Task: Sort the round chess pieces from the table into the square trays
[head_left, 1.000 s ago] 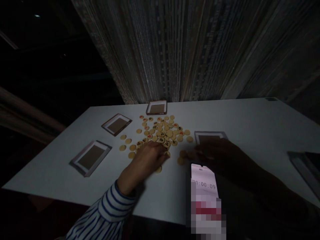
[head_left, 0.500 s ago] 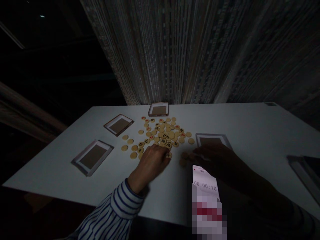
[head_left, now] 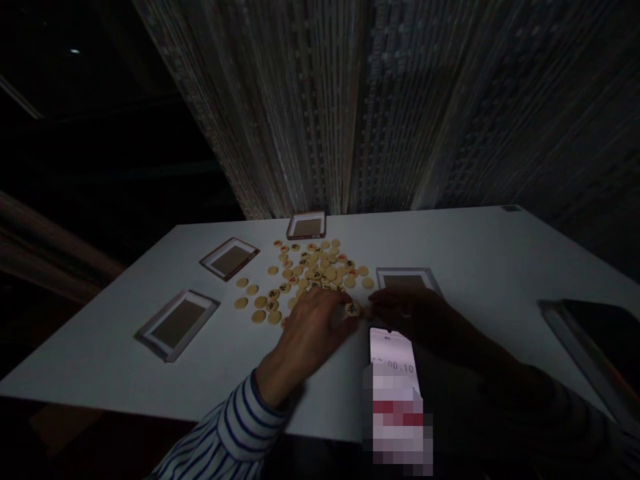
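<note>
My left hand (head_left: pixel 315 323), in a striped cuff, is closed with a round wooden Chinese chess piece (head_left: pixel 353 309) between thumb and forefinger; its face has a black character. My right hand (head_left: pixel 407 307) is in deep shadow just to the right, its fingertips close to that piece. Another pale piece (head_left: pixel 368 312) shows dimly between the hands. Whether the right fingers grip it is too dark to see. Beyond my left hand spreads a heap of Chinese chess pieces (head_left: pixel 330 274), some with red or black characters, others with plain faces.
Shallow trays stand around the heap: one at the left (head_left: pixel 213 308), one behind it (head_left: pixel 204 267), one at the back (head_left: pixel 289 231), one partly behind my right hand (head_left: pixel 435 273). A phone (head_left: pixel 390 343) showing a timer lies before me. Dark flat objects (head_left: pixel 590 327) lie right on the white table (head_left: pixel 480 247).
My left hand has moved right with the piece, closer to my right hand. The whole view has shifted slightly, and the trays and phone appear further left.
</note>
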Demonstrator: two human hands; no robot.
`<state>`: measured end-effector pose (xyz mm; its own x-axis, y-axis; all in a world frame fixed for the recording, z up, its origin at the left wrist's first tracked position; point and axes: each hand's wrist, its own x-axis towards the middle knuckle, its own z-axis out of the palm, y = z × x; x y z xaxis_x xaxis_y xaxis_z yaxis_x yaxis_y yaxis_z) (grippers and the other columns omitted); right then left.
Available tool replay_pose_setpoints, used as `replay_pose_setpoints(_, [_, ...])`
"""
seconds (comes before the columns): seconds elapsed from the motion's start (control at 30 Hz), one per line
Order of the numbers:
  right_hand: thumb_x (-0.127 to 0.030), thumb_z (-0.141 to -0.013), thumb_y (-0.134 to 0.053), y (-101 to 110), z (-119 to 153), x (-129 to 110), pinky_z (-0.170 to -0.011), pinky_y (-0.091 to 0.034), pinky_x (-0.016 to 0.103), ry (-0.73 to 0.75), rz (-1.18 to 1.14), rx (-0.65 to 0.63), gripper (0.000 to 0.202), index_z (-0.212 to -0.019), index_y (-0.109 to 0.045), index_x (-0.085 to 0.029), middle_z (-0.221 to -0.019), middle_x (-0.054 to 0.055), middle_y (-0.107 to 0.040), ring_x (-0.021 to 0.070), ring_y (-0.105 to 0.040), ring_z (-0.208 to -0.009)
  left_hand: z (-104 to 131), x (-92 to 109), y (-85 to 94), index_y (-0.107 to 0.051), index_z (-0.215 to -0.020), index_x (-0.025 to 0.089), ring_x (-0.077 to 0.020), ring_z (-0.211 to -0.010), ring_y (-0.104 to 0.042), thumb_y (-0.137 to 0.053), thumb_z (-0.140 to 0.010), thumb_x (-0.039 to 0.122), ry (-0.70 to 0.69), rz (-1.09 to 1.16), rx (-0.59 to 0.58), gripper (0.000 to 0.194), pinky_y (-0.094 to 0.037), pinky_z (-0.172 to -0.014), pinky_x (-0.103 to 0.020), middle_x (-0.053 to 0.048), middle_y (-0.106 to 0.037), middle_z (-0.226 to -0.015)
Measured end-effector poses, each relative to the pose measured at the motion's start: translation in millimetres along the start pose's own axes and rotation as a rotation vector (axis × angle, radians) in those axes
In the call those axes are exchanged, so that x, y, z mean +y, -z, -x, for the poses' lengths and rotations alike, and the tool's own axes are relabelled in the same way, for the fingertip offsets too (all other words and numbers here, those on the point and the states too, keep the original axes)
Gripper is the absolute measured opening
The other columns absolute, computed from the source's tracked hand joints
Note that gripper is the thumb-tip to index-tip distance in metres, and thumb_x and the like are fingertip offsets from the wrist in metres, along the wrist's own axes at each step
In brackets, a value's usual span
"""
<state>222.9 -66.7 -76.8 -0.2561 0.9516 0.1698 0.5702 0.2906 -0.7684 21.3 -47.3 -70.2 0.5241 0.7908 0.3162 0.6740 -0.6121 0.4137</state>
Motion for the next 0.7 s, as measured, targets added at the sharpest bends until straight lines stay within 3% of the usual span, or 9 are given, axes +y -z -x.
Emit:
replay_pose_setpoints(0.23, [-0.029, -0.076, -0.058, 16, 9, -2, -0.065, -0.053, 0.028, -0.026, -0.280, 0.082, 0.016, -0.085, -0.064, -0.017, -0.081, 0.004, -0.068, 0.0139, -0.064, -0.073, -17, 30, -12.3, -0.059, -0.094, 0.020, -0.0176, -0.083, -0.053, -0.056, -0.080, 0.030, -0.094, 0.078, 0.064, 0.017, -0.043, -0.073, -0.033, -0.003, -0.063, -0.086])
replay_pose_setpoints(0.37, [-0.030, -0.076, -0.059, 30, 16, 5, -0.066, -0.053, 0.029, -0.057, -0.384, 0.085, 0.017, -0.087, -0.064, -0.019, -0.084, 0.004, -0.069, 0.0148, -0.064, -0.076, -30, 40, -15.9, -0.061, -0.097, 0.020, -0.0148, -0.077, -0.056, -0.058, -0.078, 0.027, 0.049, 0.355, -0.012, 0.020, -0.046, -0.066, -0.029, -0.003, -0.065, -0.087])
replay_pose_setpoints(0.53, [-0.031, -0.077, -0.057, 45, 22, 8, -0.064, -0.051, 0.026, -0.045, -0.307, 0.105, 0.018, -0.088, -0.064, -0.018, -0.083, 0.003, -0.069, 0.0135, -0.063, -0.074, -52, 46, -21.9, -0.065, -0.090, 0.014, -0.0126, -0.073, -0.060, -0.056, -0.079, 0.024, 0.246, 0.760, -0.210, 0.017, -0.047, -0.064, -0.026, -0.005, -0.068, -0.085])
replay_pose_setpoints(0.7, [-0.031, -0.083, -0.050, 60, 27, 19, -0.056, -0.047, 0.023, 0.014, 0.020, 0.110, 0.021, -0.093, -0.065, -0.019, -0.079, 0.002, -0.068, 0.0107, -0.060, -0.064, -73, 47, -41.8, -0.069, -0.086, 0.015, -0.0125, -0.077, -0.060, -0.059, -0.075, 0.020, 0.289, 0.898, -0.290, 0.015, -0.046, -0.071, -0.025, -0.005, -0.069, -0.083])
